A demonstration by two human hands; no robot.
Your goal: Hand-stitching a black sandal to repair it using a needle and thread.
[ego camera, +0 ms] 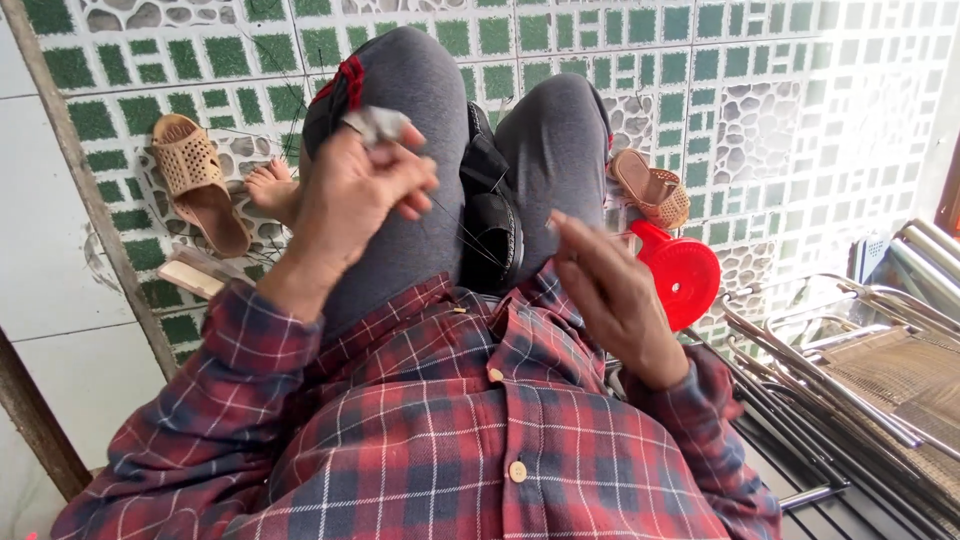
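I sit with grey-trousered knees (420,90) raised and a black shoe (493,215) lying between my thighs. My left hand (355,195) is lifted above the left thigh, its fingers pinched on a small grey piece (375,124) with a thin thread (455,215) trailing from it toward the shoe. My right hand (610,290) hovers over the right thigh, fingers held together and pointing left; I cannot make out anything in it. A red band (345,80) wraps my left knee.
Two tan sandals lie on the green patterned tiles, one at the left (198,180), one at the right (655,188). A red plastic cup (682,272) sits beside my right leg. Folded metal chairs (850,350) are stacked at the right. A wooden block (190,278) lies at the left.
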